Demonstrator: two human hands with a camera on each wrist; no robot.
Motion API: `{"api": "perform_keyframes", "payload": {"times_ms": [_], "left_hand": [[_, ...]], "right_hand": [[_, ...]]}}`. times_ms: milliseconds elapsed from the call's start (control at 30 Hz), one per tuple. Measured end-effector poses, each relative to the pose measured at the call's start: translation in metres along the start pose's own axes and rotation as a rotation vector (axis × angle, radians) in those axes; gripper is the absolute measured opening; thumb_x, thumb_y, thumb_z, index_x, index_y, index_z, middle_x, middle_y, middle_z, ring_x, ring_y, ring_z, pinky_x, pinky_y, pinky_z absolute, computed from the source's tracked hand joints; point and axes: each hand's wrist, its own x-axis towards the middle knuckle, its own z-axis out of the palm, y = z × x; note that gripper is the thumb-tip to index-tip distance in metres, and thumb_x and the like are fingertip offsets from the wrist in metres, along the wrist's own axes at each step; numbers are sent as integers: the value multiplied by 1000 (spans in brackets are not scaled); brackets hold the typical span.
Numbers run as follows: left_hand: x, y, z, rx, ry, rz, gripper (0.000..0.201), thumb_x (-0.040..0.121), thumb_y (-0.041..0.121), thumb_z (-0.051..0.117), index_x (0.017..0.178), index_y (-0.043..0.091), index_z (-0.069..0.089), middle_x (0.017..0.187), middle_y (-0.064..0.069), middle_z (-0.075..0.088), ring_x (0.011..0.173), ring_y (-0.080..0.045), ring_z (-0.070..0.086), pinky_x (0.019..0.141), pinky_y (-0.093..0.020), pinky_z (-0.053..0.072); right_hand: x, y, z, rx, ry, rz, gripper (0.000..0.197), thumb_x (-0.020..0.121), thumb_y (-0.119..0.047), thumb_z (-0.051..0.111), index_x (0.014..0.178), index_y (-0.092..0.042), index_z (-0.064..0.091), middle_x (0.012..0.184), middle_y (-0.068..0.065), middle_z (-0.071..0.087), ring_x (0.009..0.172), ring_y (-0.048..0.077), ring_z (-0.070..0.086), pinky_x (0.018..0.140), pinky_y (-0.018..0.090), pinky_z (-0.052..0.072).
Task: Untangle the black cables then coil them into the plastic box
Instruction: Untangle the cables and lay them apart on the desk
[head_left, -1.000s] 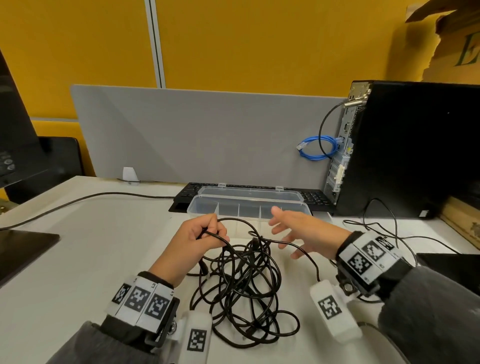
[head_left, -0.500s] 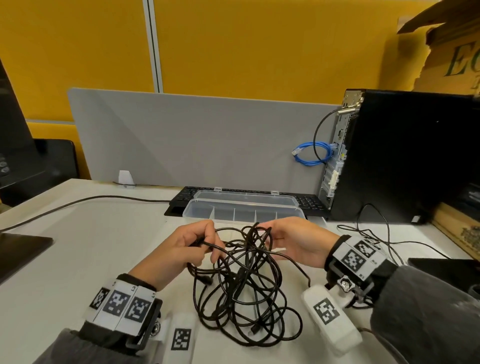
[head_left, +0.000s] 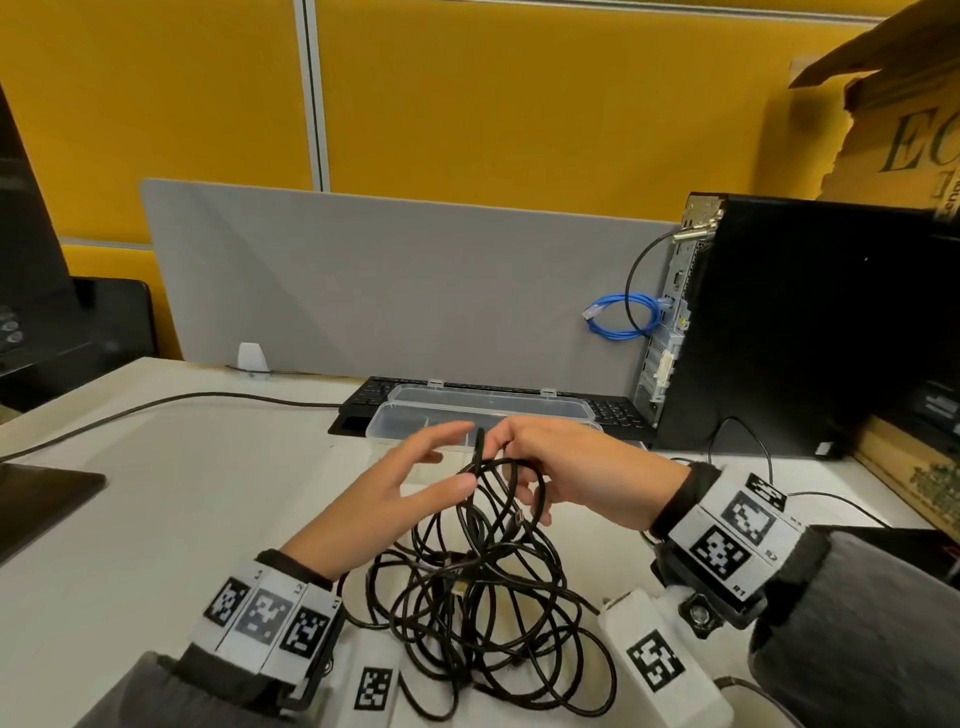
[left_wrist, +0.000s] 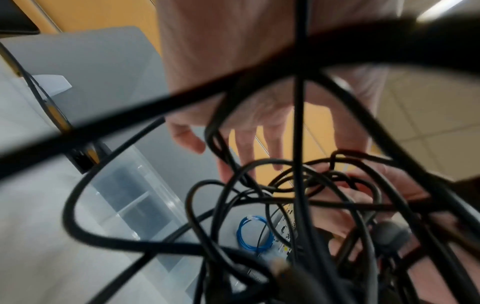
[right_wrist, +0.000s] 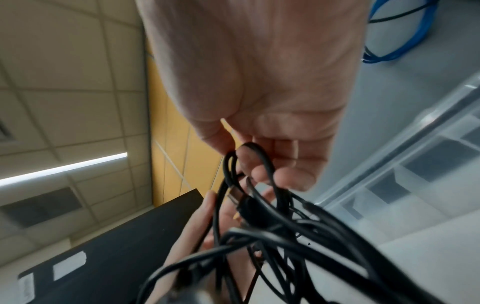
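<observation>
You are untangling: your right hand pinches the black cables; your left hand beside is spread. Next, pull one loop free.

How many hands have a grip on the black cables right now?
1. The right hand holds loops at the top of the black cables; the left hand is beside them, fingers straight, gripping nothing.
</observation>
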Motion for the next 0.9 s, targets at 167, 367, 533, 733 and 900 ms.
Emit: {"api": "perform_keyframes", "payload": {"times_ms": [167,367,533,733,900], "left_hand": [[-3,-1,-6,-49,-140,-57,72,53,76,65,119,62,43,124,16,56,111,6,53,97,-23,40],[-4,0,-4,-50,56,-13,50,61,33,82,104,48,60,112,11,65,105,-3,59,96,-26,45],[-5,6,-7,-252,133,8,44,77,12,74,113,33,62,111,7,66,102,-8,62,86,-26,52],[-3,11,-8,-358,149,-127,23,92,6,52,100,18,70,75,2,65,82,-8,65,62,-27,56],[-7,12,-13,-169,78,-179,20,96,19,47,93,19,66,75,5,63,79,-11,65,51,-26,53]], "right_hand": [[-6,-5,4,-142,-35,-61,20,98,-18,36,86,-16,52,76,5,48,65,12,44,66,28,45],[-11,-7,2,-246,28,-108,14,90,-26,57,85,-14,53,80,7,50,71,15,51,65,30,55],[-18,-7,-6,-276,130,-167,9,91,-10,55,98,-15,59,89,11,57,84,24,57,84,42,52],[-20,-1,-14,-134,187,-104,30,88,-5,57,112,-23,50,104,12,67,90,19,64,88,30,51],[-20,-2,-20,-46,147,-57,34,87,-6,59,116,-21,49,91,4,68,81,12,62,84,30,49]]}}
